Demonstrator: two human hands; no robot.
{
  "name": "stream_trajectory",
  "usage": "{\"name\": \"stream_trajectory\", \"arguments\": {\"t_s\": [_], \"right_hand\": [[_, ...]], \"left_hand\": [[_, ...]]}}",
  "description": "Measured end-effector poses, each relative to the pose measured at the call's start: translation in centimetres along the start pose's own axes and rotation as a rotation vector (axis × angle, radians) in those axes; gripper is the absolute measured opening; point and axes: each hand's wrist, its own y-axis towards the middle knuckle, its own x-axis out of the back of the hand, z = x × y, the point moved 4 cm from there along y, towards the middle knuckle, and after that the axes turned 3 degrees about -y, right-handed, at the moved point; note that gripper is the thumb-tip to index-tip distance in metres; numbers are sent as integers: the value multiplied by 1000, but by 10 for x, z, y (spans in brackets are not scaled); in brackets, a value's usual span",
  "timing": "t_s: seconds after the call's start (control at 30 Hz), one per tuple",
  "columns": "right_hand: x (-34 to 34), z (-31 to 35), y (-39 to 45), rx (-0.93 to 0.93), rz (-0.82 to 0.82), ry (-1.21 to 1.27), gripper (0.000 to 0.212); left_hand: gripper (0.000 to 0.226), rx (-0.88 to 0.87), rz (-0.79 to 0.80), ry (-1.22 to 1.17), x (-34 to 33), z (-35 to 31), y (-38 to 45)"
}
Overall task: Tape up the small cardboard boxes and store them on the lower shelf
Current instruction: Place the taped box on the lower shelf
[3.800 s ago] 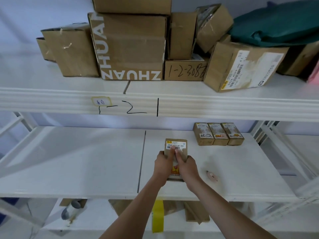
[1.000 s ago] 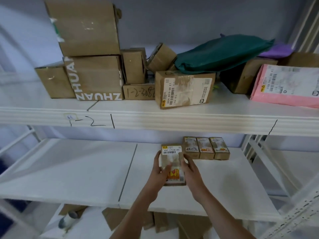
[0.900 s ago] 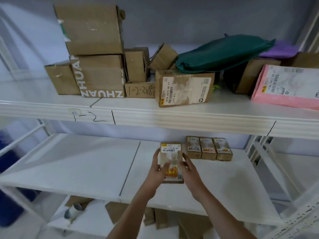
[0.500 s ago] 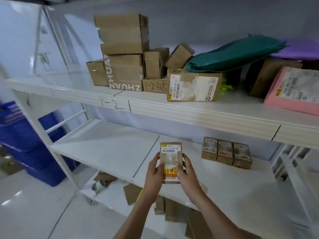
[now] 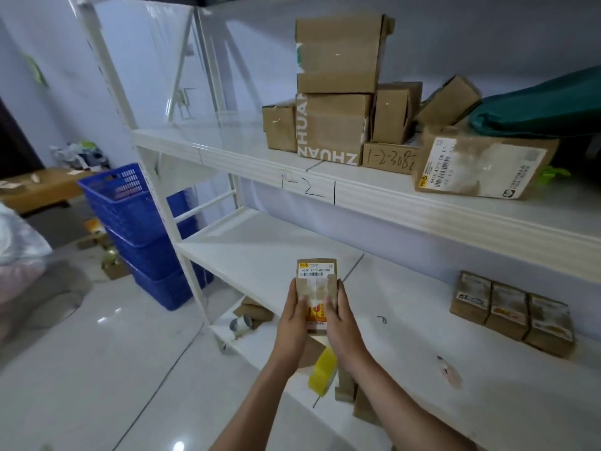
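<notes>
Evidently both hands, left hand and right hand, clasp the box by its long sides above the shelf's front edge, keeping the taped face up for pressing, while three boxes line the back edge.
</notes>
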Motion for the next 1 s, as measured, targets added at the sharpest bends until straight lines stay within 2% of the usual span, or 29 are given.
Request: {"name": "stream_trajectory", "arguments": {"t_s": [0.53,0.77,1.0], "right_hand": [[-190,23,107,-2,34,-38,49],[-241,26,175,-38,47,-44,50],[-283,16,271,-41,14,10,46]], "left_hand": [[47,-8,-6,-29,183,-10,121],[48,-10,-22,-4,228,-17,189],[47,2,-4,57,260,-12,295]]}}
